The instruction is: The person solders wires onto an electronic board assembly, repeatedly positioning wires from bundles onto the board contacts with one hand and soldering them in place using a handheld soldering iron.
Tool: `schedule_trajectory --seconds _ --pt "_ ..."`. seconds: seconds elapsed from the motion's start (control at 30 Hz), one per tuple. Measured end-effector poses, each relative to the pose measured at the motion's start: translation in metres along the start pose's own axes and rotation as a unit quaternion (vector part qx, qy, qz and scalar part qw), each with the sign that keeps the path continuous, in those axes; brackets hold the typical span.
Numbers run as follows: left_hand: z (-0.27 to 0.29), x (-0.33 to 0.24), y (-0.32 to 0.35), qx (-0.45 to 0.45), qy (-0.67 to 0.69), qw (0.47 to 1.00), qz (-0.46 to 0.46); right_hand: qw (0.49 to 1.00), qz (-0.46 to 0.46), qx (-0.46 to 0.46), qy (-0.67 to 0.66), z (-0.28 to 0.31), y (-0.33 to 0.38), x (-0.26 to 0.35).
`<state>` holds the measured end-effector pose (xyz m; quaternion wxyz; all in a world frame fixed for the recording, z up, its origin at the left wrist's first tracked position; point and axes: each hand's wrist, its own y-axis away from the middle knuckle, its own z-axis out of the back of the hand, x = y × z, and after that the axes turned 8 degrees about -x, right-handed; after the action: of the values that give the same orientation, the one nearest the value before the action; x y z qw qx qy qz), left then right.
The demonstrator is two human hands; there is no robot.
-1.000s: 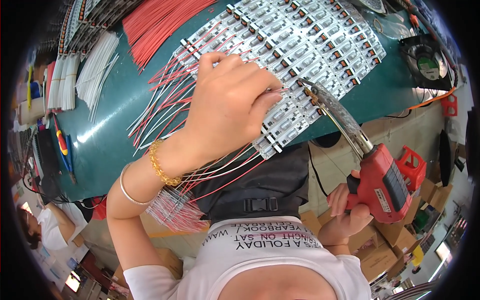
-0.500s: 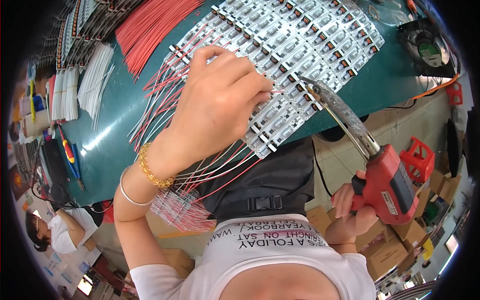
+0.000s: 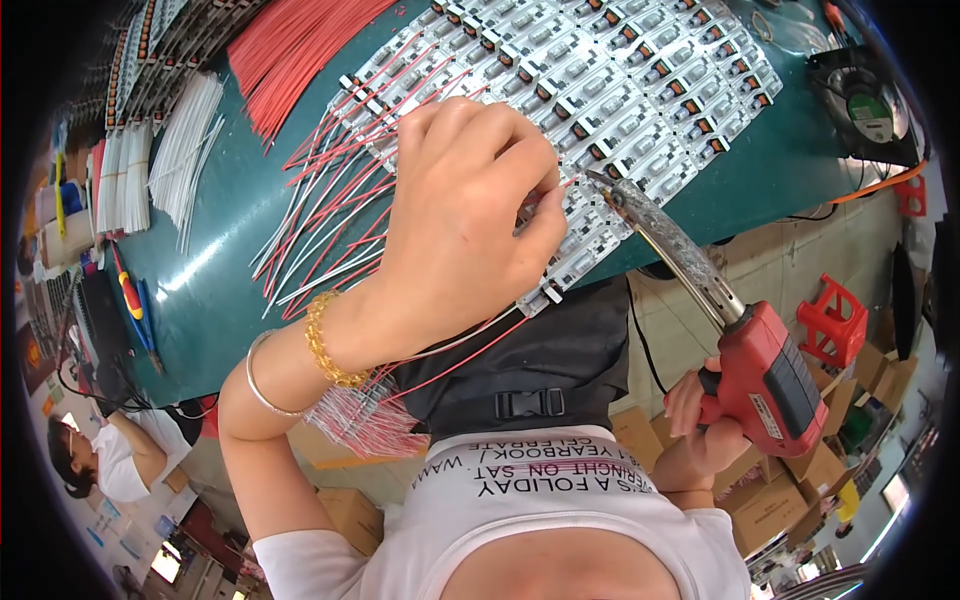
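Note:
A panel of small silvery modules [image 3: 650,110] lies slanted on the green table, with red and white wires [image 3: 325,205] trailing off its left side. Over its lower part is my left hand [image 3: 470,215], fingers pinched around a thin red wire [image 3: 570,183] whose end pokes out to the right. Low on the right, my right hand [image 3: 708,435] grips the handle of a red and black soldering gun [image 3: 768,375]. The gun's dark tip [image 3: 598,180] points up and left, close to the wire end; whether they touch I cannot tell.
Bundles of red wires [image 3: 290,60] and white wires [image 3: 185,150] lie at the back left, near stacked module strips [image 3: 160,50]. A screwdriver [image 3: 130,290] rests at the left. A black fan [image 3: 865,105] stands at the far right. Beyond the table are a red stool [image 3: 835,320] and another person [image 3: 130,450].
My left hand has shifted right and slightly nearer to me, still pinched. The soldering gun has moved a little left and its tip nearer to me.

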<state>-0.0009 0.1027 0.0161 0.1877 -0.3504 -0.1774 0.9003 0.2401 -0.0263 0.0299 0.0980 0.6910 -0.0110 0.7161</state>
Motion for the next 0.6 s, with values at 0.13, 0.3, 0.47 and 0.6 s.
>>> schedule_trajectory --seconds 0.13,0.3,0.47,0.6 --pt "0.0 0.0 0.001 -0.002 0.003 1.0 0.0 0.998 0.011 -0.053 0.014 0.008 0.011 -0.016" --pt "-0.004 0.001 0.003 -0.021 0.0 1.0 -0.007 0.998 0.026 -0.032 0.049 0.003 0.009 -0.01" --pt "-0.004 0.001 0.002 -0.019 0.002 1.0 -0.016 0.999 0.023 -0.026 -0.011 0.0 0.001 -0.003" --pt "-0.002 0.001 -0.001 -0.011 -0.005 1.0 -0.013 0.999 0.013 -0.028 -0.016 -0.007 -0.003 -0.003"
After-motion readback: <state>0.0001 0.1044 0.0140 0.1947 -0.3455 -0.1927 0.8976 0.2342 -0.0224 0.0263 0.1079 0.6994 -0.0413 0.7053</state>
